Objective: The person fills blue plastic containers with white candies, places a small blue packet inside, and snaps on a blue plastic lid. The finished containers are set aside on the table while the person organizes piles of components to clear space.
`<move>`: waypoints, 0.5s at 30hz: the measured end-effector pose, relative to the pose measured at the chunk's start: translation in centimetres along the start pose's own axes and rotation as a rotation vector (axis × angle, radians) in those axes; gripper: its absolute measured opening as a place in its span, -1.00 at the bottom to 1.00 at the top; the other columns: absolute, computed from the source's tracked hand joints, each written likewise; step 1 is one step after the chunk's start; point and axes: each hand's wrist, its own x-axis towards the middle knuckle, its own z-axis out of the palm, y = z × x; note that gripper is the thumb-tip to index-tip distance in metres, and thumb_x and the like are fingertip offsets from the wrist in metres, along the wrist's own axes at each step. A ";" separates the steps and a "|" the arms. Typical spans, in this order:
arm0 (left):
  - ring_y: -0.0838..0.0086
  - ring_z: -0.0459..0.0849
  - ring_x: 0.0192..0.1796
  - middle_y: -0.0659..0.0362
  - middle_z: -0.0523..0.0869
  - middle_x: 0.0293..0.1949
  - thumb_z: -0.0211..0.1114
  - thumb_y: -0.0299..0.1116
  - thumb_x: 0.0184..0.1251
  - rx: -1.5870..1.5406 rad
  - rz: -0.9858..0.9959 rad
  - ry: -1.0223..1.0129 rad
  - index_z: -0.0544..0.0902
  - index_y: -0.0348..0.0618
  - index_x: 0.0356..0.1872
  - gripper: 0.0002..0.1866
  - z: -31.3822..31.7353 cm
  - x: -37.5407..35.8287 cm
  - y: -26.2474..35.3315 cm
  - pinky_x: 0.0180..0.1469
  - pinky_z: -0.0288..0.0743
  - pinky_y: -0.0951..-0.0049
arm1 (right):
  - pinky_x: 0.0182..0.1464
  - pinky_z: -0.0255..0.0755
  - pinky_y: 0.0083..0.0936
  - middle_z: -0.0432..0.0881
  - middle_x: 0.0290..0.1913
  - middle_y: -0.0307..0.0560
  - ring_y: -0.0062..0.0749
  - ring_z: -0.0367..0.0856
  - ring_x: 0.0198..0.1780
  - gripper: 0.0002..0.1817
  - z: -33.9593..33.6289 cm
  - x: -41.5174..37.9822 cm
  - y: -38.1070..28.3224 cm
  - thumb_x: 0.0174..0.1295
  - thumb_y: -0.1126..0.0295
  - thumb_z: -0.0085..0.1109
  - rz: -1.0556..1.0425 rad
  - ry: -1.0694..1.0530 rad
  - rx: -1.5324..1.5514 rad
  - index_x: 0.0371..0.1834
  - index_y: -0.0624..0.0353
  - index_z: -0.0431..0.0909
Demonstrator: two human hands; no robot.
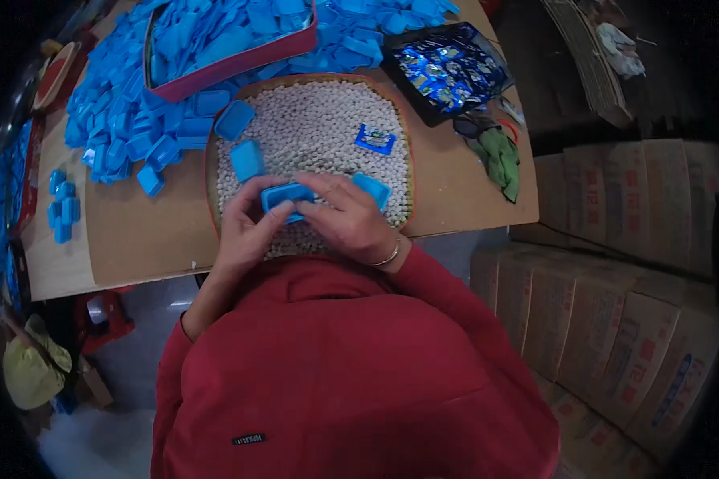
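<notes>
Both hands meet over the near part of a shallow tray point(209, 172) filled with small pale beads point(311, 120). Between them is a small blue plastic case point(287, 194). My left hand point(249, 219) grips its left side, thumb in front. My right hand point(350, 219), with a bracelet at the wrist, closes on its right side. Loose blue pieces lie around: one point(248, 160) on the beads behind my left hand, another point(235, 120) at the tray's upper left edge, a third point(373, 190) partly behind my right hand. A blue printed packet point(375, 139) rests on the beads at right.
A large heap of blue cases point(128, 120) covers the table's back left, around a red-rimmed box point(240, 70). A black tray point(431, 112) of shiny packets and a green cloth point(499, 160) are at right. Small blue stacks point(64, 207) stand far left. Cartons point(599, 319) fill the right.
</notes>
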 end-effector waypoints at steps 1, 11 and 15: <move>0.61 0.59 -0.10 0.19 0.66 -0.14 0.24 -0.55 0.27 0.044 0.026 0.014 0.56 -0.28 0.03 -0.70 0.0 0.3 -0.7 -0.11 0.48 0.60 | 0.06 0.51 -0.31 0.60 0.09 0.06 -0.08 0.60 0.07 -0.76 -0.5 -0.1 0.2 0.00 0.51 0.34 0.031 -0.066 0.094 -0.20 0.17 0.66; 0.64 0.52 -0.16 0.27 0.58 -0.16 0.18 -0.47 0.32 0.083 -0.131 -0.008 0.55 -0.17 0.05 -0.72 0.1 0.9 0.3 -0.16 0.47 0.57 | -0.14 0.47 -0.27 0.63 -0.28 -0.12 -0.14 0.58 -0.17 -0.85 -5.5 -1.0 8.3 0.08 0.46 0.24 0.241 -0.195 -0.479 -0.26 0.13 0.59; 0.63 0.50 -0.17 0.28 0.56 -0.14 0.18 -0.45 0.32 0.059 -0.211 0.002 0.53 -0.14 0.07 -0.70 0.1 1.0 0.8 -0.19 0.45 0.59 | -0.19 0.45 -0.16 0.59 -0.31 0.03 0.00 0.58 -0.22 -0.92 -6.4 1.3 10.5 0.20 0.41 0.12 0.361 0.132 -0.226 -0.32 0.14 0.58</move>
